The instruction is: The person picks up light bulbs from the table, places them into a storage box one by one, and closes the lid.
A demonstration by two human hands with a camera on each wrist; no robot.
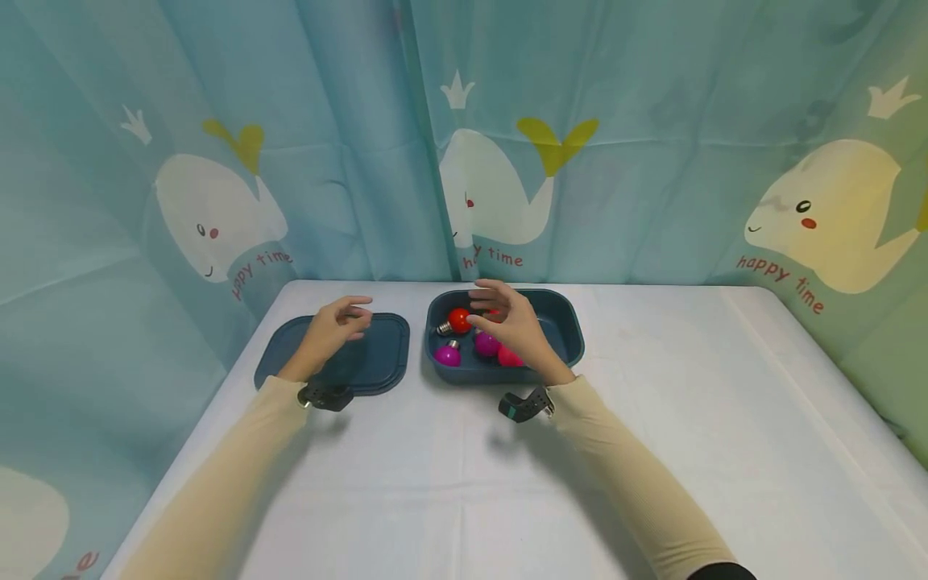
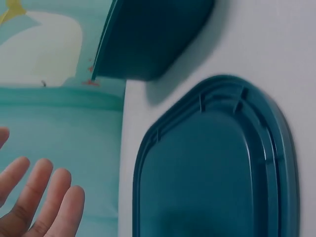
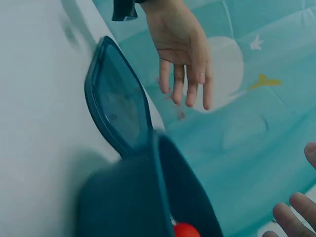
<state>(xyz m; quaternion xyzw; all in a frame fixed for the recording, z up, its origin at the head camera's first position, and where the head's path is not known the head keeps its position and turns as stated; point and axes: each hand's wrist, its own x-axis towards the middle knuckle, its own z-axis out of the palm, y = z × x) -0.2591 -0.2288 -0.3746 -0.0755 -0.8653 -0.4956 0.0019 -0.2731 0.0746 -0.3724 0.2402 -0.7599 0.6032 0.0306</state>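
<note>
A dark blue rectangular box [image 1: 573, 338] with rounded corners sits at the back middle of the table. In it lie several small light bulbs, among them a red bulb [image 1: 459, 321] and a purple bulb [image 1: 448, 354]. My right hand [image 1: 513, 322] hovers over the box, its fingers loosely bent with nothing between them, and hides part of the bulbs. Left of the box the matching lid [image 1: 377, 354] lies flat, its grooved rim showing in the left wrist view. Above that lid hangs my left hand [image 1: 335, 329], fingers spread and holding nothing.
A white cloth [image 1: 449, 475] covers the table. Behind it and along the left side hangs a blue curtain [image 1: 362, 161] with whale prints. Each wrist carries a dark camera on a strap, such as the left wrist camera [image 1: 326, 396].
</note>
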